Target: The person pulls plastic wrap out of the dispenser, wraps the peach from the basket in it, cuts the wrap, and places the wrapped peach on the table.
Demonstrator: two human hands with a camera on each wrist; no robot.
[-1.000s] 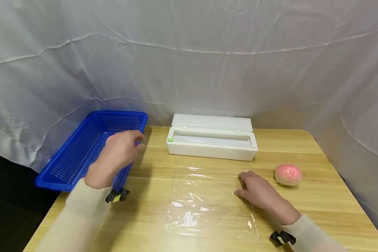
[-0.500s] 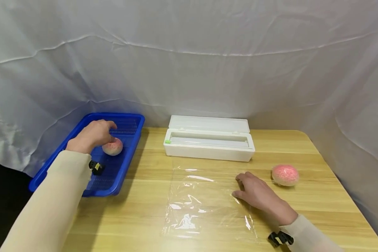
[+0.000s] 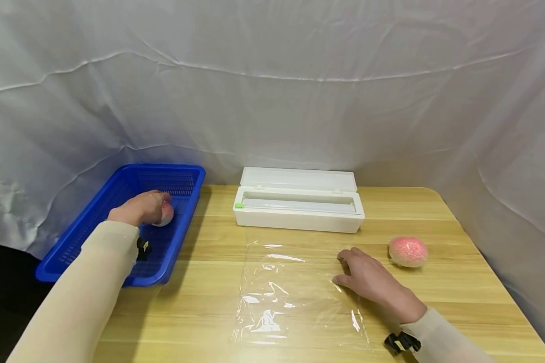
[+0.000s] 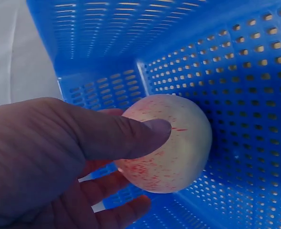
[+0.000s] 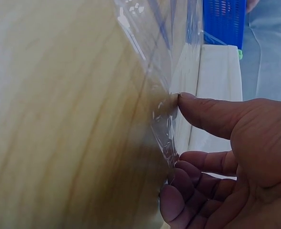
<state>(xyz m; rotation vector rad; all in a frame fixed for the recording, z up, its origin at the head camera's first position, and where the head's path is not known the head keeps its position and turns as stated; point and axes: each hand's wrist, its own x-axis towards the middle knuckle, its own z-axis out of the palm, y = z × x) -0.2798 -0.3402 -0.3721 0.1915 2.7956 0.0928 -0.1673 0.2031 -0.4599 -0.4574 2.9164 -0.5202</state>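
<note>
A pale peach (image 3: pixel 166 215) with red flecks lies inside the blue plastic basket (image 3: pixel 188 222). My left hand (image 3: pixel 141 207) reaches in and grips it. In the left wrist view the thumb lies across the peach (image 4: pixel 190 143), with the fingers round its far side. A sheet of clear plastic film (image 3: pixel 272 297) is spread flat on the wooden table. My right hand (image 3: pixel 374 280) rests at the film's right edge, thumb and fingers apart and loosely bent. The right wrist view shows its thumb and fingertips touching the film's edge (image 5: pixel 152 90).
A white cling film dispenser (image 3: pixel 300 219) stands at the table's back with its lid up and a roll inside. To the right of my right hand sits a pink and white fruit (image 3: pixel 407 252) in clear film. A grey-white curtain (image 3: pixel 272 111) hangs behind.
My left hand has moved from the basket's right side deeper into it, down onto the peach, and has taken hold of it. The right hand has stayed at the film's edge.
</note>
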